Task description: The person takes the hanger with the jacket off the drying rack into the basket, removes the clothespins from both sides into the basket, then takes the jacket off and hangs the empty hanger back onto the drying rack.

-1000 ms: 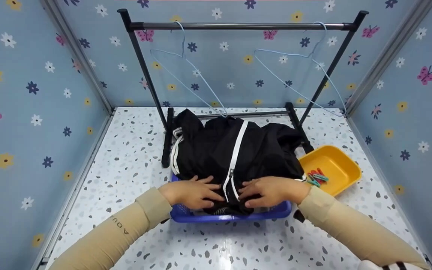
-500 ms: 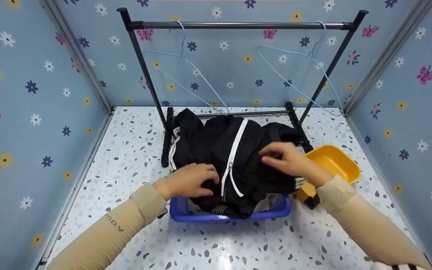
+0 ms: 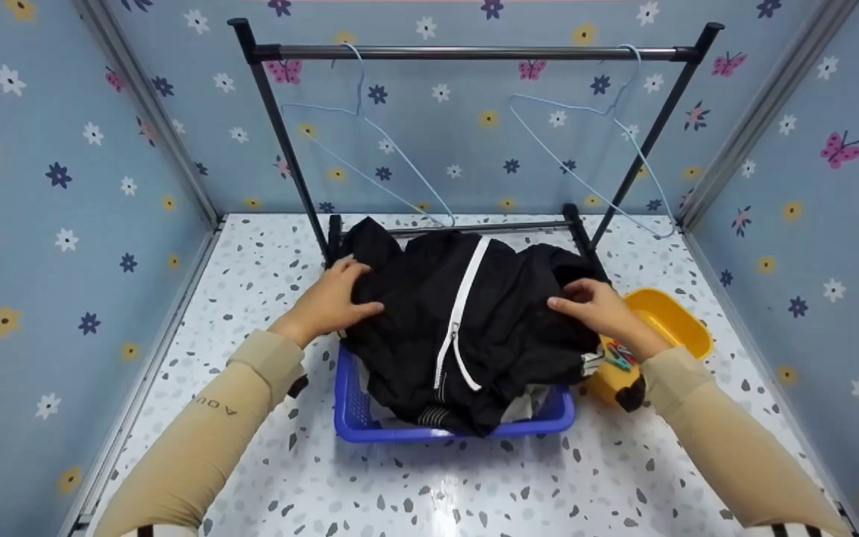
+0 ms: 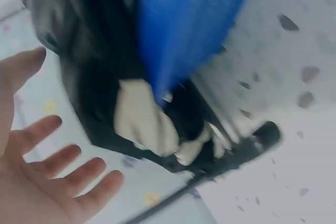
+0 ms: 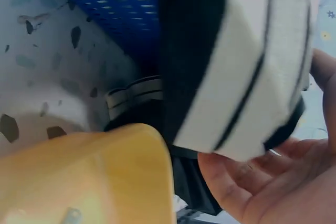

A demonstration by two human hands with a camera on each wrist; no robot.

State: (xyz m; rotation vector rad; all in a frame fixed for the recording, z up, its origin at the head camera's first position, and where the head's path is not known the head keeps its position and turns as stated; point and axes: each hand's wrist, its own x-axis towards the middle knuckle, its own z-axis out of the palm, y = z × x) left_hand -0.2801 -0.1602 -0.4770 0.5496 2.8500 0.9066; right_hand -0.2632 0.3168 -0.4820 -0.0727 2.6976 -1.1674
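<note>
A black jacket with a white zipper strip lies heaped over a blue plastic basket, its zipper partly undone at the near end. At the jacket's left edge is my left hand, fingers and thumb spread apart; the left wrist view shows this hand holding nothing. On the right side, my right hand is at the fabric with its fingers loosely bent. In the right wrist view, its fingertips are right at the lower edge of a white-and-black striped part of the jacket.
Behind the basket stands a black clothes rack with two light blue wire hangers on its bar. A yellow basin with red and teal clothespins sits to the right. Pale cloth shows beneath the jacket.
Both hands have left the jacket's near middle and moved apart and away, to its left and right sides. The jacket's near part now lies flatter, and its striped right edge hangs over the basin.
</note>
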